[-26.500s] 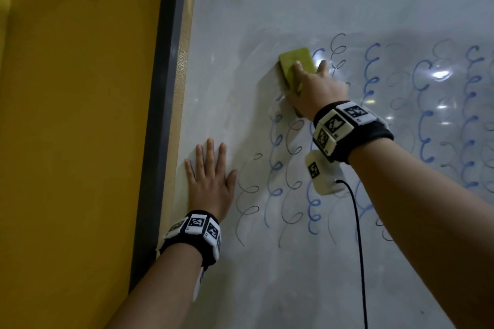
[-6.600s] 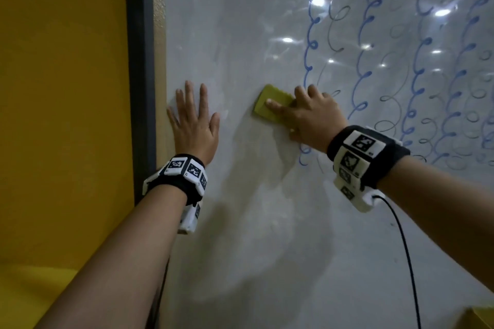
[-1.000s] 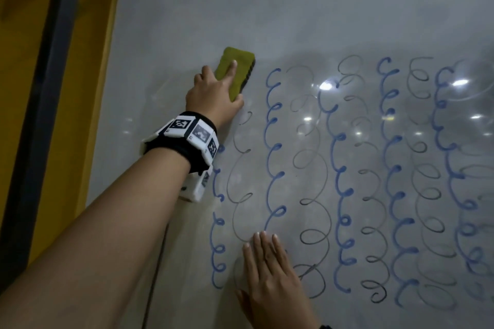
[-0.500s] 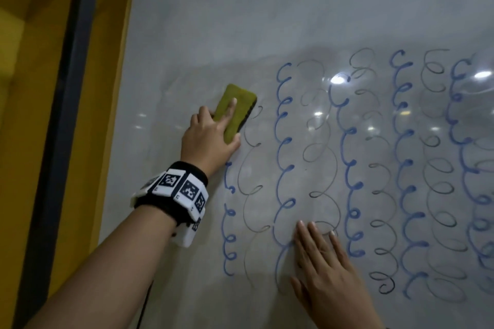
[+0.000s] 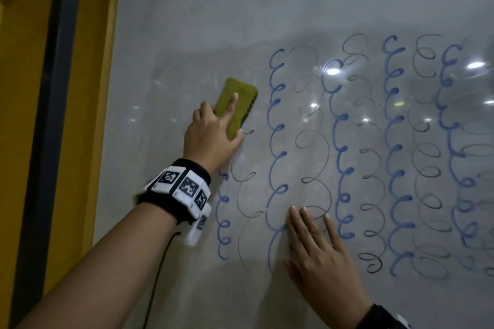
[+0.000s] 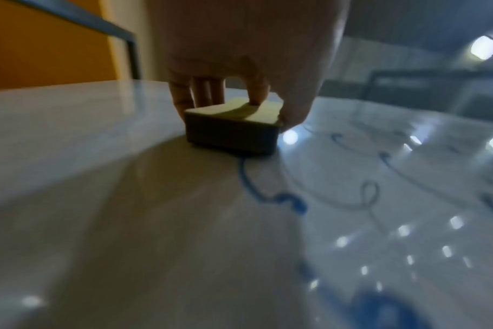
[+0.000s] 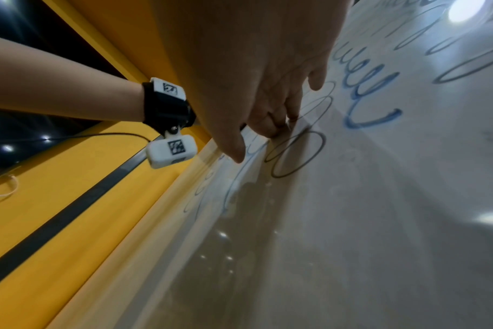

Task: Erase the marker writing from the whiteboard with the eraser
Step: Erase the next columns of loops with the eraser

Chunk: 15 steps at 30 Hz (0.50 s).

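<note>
My left hand [image 5: 213, 133] grips a yellow-green eraser [image 5: 239, 100] and presses it flat against the whiteboard [image 5: 187, 21], at the upper end of the leftmost loops. In the left wrist view the fingers curl over the eraser [image 6: 234, 126], with a blue stroke [image 6: 256, 191] trailing out from under it. Columns of blue and black marker loops [image 5: 342, 147] run down the board to the right. My right hand [image 5: 318, 254] lies flat on the board below, fingers straight, over the writing; the right wrist view shows its fingertips [image 7: 267, 133] on a black loop.
A dark frame strip [image 5: 50, 115] and a yellow wall [image 5: 18, 88] border the board on the left. A black cable [image 5: 157, 275] hangs from the left wrist band. Ceiling lights glare off the board [image 5: 331, 71].
The left hand has slid the eraser down the board over the last second, wiping the top of the leftmost blue and black columns. The right hand stays flat on the board.
</note>
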### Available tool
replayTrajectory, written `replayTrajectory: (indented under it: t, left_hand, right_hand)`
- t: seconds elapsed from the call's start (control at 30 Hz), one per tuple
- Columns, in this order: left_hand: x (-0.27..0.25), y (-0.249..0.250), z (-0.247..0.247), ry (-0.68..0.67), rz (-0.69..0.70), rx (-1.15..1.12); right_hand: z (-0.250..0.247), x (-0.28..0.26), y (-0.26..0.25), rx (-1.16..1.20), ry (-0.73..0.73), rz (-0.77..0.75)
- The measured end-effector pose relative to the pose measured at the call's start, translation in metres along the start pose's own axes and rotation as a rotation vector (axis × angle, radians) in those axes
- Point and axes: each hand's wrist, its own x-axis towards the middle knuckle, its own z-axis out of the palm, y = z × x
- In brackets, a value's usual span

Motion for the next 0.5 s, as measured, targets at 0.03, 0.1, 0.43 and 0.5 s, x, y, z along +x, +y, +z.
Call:
replayTrajectory:
  t: [0.03, 0.1, 0.43, 0.5]
  left_hand:
    - [-0.005, -0.003, 0.0, -0.017, 0.075, 0.029]
    - [-0.007, -0.018, -0.004, -0.024, 0.1, 0.066]
    - [-0.023, -0.027, 0.007, 0.03, 0.266, 0.083]
    - [-0.023, -0.02, 0.008, 0.029, 0.165, 0.036]
  right_hand:
    - [0.001, 0.0, 0.001, -0.007, -0.002, -0.004]
    - [0.001, -0.001, 0.002, -0.01, -0.001, -0.011]
    - [-0.001, -0.001, 0.0, -0.042, 0.112, -0.039]
    - [-0.001, 0.0, 0.0, -0.036, 0.091, -0.038]
